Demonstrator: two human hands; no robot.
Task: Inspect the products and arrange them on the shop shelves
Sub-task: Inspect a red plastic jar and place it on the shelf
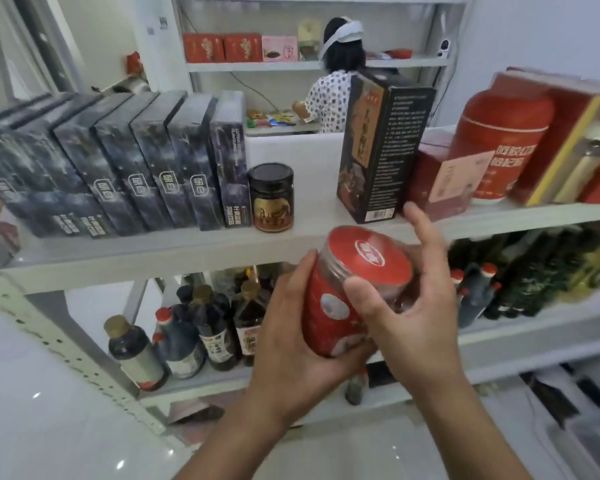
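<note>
In front of the middle shelf, we held the red jar tilted lid-up toward us, apparently for checking. Our left hand wrapped its body, and our right hand clasped the rim, thumb pressed, fingers spread behind.

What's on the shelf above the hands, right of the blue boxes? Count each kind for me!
Dark jar: 1
Tall black box: 1
Small red box: 1
Big red canister: 1
Red gift box: 1
Total: 5
Not counted: the red jar, gripped by the left hand and the right hand.
</note>
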